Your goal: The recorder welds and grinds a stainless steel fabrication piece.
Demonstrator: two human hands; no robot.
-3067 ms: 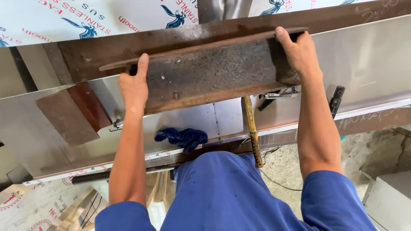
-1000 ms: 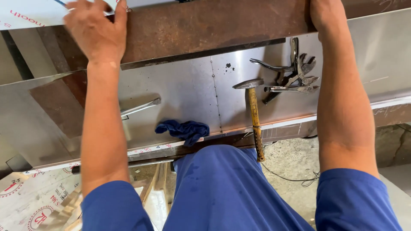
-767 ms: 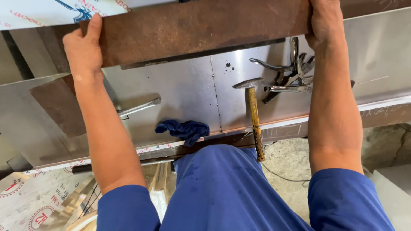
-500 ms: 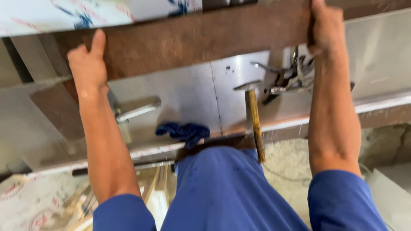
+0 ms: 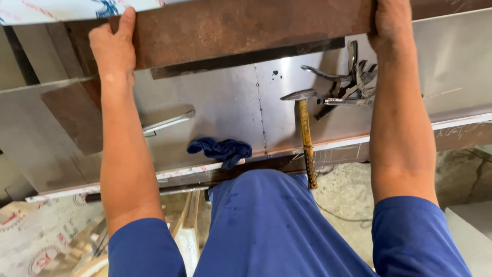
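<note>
At the bottom of the frame, the person's blue-clad torso and blue short sleeves fill the foreground, with both bare forearms extending upward. Just beyond the torso, at lower centre, a crumpled blue cloth lies on the near edge of the sheet-metal desk. To its right, a hammer with a yellow handle rests on the desk, head away from the person, handle overhanging the near edge. Farther right, a cluster of locking pliers lies on the sheet, partly behind the right forearm. At left centre, a rust-brown flat plate rests on the desk.

Across the top of the frame, a long rusty steel bar spans from left to right. The left hand holds a clenched grip on the bar's left end, fingers over its far edge. The right hand grasps the bar's right end in the upper right.
</note>
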